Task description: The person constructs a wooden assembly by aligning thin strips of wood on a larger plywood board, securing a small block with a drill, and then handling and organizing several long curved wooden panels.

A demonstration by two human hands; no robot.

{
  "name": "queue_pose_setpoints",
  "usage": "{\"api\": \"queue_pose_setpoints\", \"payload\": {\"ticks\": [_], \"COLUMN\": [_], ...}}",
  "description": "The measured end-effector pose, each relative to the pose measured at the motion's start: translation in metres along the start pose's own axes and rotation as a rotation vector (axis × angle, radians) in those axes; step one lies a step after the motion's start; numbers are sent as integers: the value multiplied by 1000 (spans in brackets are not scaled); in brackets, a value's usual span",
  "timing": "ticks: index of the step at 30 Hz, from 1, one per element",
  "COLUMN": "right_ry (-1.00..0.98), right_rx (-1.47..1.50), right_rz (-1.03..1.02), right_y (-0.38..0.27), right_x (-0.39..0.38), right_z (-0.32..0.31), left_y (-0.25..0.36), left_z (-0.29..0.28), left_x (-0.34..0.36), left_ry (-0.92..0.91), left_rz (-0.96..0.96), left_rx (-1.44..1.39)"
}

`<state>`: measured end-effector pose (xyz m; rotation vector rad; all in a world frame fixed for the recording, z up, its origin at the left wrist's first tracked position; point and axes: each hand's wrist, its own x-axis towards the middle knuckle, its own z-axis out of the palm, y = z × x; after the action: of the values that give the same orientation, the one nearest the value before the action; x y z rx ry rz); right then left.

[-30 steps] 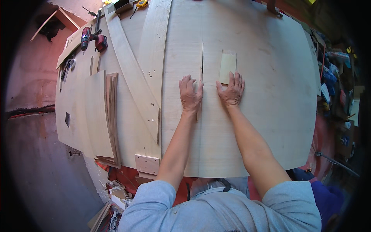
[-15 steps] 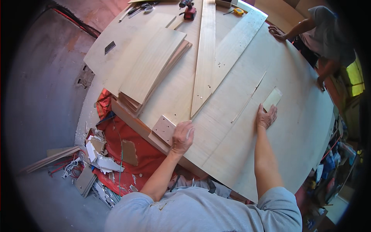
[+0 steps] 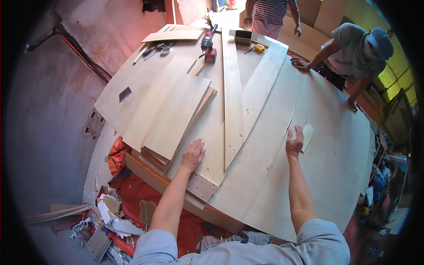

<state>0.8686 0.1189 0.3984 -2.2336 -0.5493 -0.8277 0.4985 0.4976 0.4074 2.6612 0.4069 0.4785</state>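
My left hand (image 3: 193, 154) rests open, fingers stretched, on the pale wood surface between a stack of thin boards (image 3: 174, 117) and long strips (image 3: 232, 128), just beyond a small drilled block (image 3: 201, 187). My right hand (image 3: 294, 140) hovers open, fingers apart and slightly bent, just left of a small pale rectangular piece (image 3: 308, 134). A thin sliver (image 3: 273, 159) lies left of it on the large plywood sheet (image 3: 333, 168).
A red cordless drill (image 3: 210, 54), yellow tape measure (image 3: 259, 48) and hand tools (image 3: 158, 48) lie toward the back. A co-worker (image 3: 351, 51) leans on the sheet's right edge; another person (image 3: 269, 13) stands behind. Scraps (image 3: 110, 212) lie lower left; clutter (image 3: 384, 181) lines the right.
The view has swung left and up, revealing two other people. My left hand has moved forward from beside the drilled block and flattened. My right hand has shifted off the small piece.
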Motion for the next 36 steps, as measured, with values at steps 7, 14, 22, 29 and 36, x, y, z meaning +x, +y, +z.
{"api": "queue_pose_setpoints", "payload": {"ticks": [7,14,22,29,36], "right_ry": [-652,-826,-631,-784,-1035], "right_rx": [976,1269,1349,1553,1211], "right_rz": [635,919,1120,956,966], "right_y": [-215,-369,-383,-387,-357], "right_x": [147,261,289,227,96], "right_z": [147,367,384,133,-189], "left_y": [-38,-25,-32,-56,32], "left_z": [28,16,29,44,-47], "left_x": [-7,2,6,-2,-25], "left_ry": [-50,-85,-57,95,-13], "left_rz": [-64,-119,-81,19,-270], "left_rx": [61,-9,-52,-1,-723]}}
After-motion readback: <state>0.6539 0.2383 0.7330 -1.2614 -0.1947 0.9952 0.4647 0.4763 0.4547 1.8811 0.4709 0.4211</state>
